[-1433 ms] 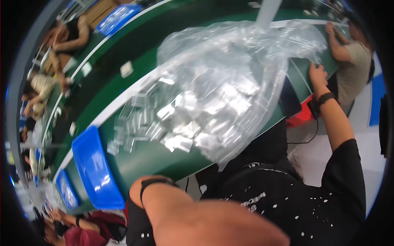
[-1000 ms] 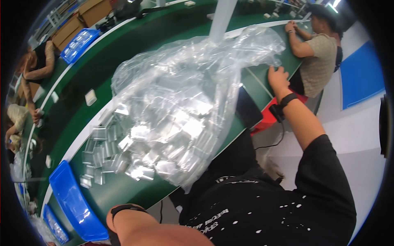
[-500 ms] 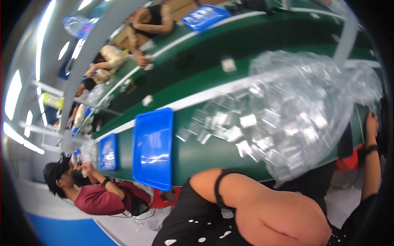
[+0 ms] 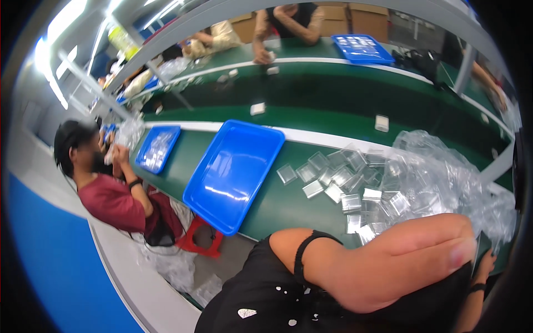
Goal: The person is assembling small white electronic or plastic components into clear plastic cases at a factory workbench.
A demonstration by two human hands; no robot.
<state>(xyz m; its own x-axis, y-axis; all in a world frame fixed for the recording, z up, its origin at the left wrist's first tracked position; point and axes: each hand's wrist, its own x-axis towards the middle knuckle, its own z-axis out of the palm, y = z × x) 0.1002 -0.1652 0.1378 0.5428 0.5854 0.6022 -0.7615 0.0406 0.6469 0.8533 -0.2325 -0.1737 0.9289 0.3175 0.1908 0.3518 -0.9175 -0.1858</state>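
Observation:
My left hand (image 4: 400, 261), with a dark band at the wrist, is large in front, its thumb folded against the fingers; it is closed, and whatever it may hold is hidden. It hangs in view before a pile of clear plastic cases (image 4: 351, 203) on the green worktable. Beyond them lies a large crumpled clear plastic bag (image 4: 438, 172). At the far right my right hand (image 4: 485, 264), banded too, is beside the bag's lower end; its fingers are too small and blurred to read.
A large blue tray (image 4: 230, 172) lies left of the cases, with a smaller blue tray (image 4: 158, 149) beyond. A co-worker (image 4: 111, 188) in a dark red shirt sits at left. Small white pieces (image 4: 257, 109) lie on the dark green belt. A grey post (image 4: 466, 69) rises at right.
The view has turned, bringing more of the belt and the far side into sight. My left hand has come up and to the right, now covering part of the bag and cases. My right hand appears lower.

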